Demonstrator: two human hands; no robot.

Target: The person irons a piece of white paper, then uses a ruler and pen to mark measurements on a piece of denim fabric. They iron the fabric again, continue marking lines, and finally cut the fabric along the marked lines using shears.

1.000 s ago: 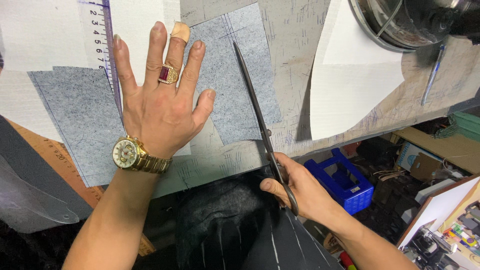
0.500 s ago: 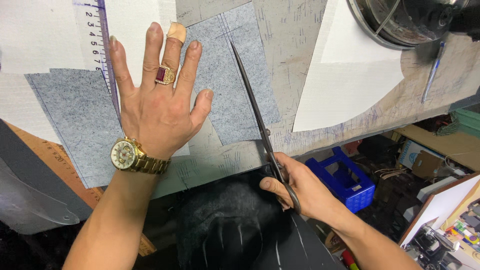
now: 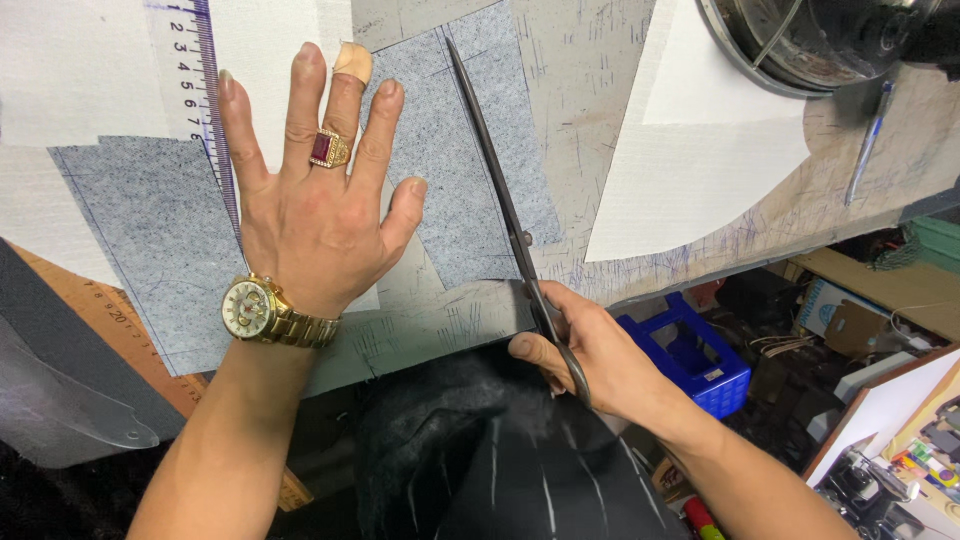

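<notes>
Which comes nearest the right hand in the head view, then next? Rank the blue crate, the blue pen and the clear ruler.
From the right hand:
1. Blue crate, just beside it, below the table edge.
2. Blue pen, upper right on the table.
3. Clear ruler, far upper left, past the left hand.

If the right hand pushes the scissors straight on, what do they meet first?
Probably more grey fabric: the right hand aims the scissors up its length toward the top edge, with nothing else in line.

I see a white paper pattern piece [image 3: 690,170] lying right of centre on the worktable [image 3: 590,110], a blue pen [image 3: 866,143] beside it, a round metal pan [image 3: 800,40] at top right. Blue plastic crate [image 3: 690,355] sits below the table edge. Wooden ruler [image 3: 120,330] at left.
</notes>
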